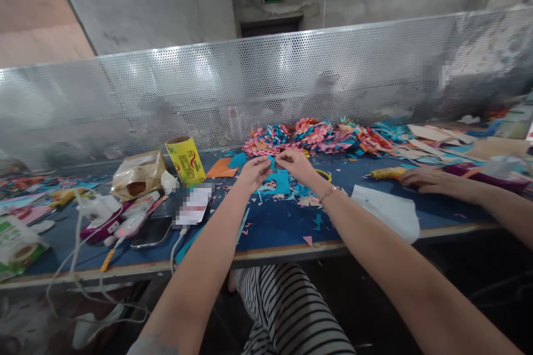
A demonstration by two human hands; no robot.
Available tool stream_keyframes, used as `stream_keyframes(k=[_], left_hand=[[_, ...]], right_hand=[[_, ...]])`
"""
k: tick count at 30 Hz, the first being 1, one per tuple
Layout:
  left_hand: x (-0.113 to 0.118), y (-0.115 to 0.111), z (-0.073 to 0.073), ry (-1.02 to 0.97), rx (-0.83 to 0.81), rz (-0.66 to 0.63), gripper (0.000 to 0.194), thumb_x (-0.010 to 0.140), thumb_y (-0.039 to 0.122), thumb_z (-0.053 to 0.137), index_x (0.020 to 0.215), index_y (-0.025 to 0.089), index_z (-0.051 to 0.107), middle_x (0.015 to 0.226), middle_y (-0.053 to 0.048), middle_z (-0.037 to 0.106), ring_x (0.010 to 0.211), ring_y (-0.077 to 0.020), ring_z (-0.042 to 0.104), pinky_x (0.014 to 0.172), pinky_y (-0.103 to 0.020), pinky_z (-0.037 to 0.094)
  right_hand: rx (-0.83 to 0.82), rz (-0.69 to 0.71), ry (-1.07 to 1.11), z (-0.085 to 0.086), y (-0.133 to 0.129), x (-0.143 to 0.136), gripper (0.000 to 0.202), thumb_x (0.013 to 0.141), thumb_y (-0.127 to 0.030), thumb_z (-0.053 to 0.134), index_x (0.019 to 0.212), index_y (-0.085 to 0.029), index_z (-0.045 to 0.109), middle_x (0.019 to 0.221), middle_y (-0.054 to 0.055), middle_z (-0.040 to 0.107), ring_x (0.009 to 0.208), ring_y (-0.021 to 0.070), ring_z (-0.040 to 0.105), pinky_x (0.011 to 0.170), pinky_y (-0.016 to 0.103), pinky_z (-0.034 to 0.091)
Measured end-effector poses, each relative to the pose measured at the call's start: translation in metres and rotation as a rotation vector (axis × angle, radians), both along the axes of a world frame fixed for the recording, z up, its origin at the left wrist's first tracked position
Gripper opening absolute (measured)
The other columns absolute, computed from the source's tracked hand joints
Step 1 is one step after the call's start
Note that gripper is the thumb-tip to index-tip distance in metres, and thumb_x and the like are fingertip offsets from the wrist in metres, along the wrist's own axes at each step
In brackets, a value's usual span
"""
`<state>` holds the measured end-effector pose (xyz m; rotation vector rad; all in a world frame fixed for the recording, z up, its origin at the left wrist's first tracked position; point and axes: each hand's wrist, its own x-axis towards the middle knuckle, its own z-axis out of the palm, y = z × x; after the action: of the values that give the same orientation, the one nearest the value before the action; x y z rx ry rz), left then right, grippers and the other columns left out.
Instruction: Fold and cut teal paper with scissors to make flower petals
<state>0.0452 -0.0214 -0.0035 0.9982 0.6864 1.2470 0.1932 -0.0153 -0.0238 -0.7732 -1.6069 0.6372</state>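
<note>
Over the middle of the blue table, my left hand (254,173) and my right hand (297,166) meet with fingertips pinched. Between them is a small piece of blue paper (272,162), partly hidden by the fingers. Just below, a blue paper sheet (280,183) lies among cut blue scraps. Behind my hands sit pink, blue and orange paper flower bunches (268,138). An orange paper sheet (222,167) lies left of my left hand. A yellow ring-shaped handle (323,175) shows by my right wrist.
At left stand a yellow box (186,160), a brown bag (138,175) and a phone (152,232) with cables. Another person's hand (428,177) rests at right near a yellow cutter-like tool (387,172). White paper (385,212) lies nearer. A perforated metal screen (216,83) closes the back.
</note>
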Motion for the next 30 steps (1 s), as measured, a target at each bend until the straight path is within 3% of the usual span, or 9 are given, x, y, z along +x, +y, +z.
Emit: stream_keyframes(k=[10,30], left_hand=[[0.0014,-0.0012,-0.0001,0.018,0.066,0.014,0.021,0.057,0.006,0.072,0.068,0.013,0.056,0.057,0.004,0.057,0.054,-0.0060,0.054,0.063,-0.023,0.048],[0.0024,-0.0029,0.0007,0.036,0.116,0.023,0.025,0.054,0.008,0.074,0.066,0.013,0.053,0.055,0.004,0.056,0.053,-0.0066,0.054,0.060,-0.023,0.049]], right_hand=[[-0.075,0.051,0.060,0.0007,0.0005,-0.0016,0.017,0.064,-0.033,0.061,0.069,-0.017,0.058,0.059,-0.001,0.058,0.056,0.0114,0.053,0.059,0.027,0.045],[-0.093,0.056,0.079,0.0038,-0.0061,-0.0030,0.019,0.064,-0.034,0.060,0.072,-0.017,0.057,0.061,-0.001,0.056,0.057,0.0106,0.052,0.059,0.027,0.045]])
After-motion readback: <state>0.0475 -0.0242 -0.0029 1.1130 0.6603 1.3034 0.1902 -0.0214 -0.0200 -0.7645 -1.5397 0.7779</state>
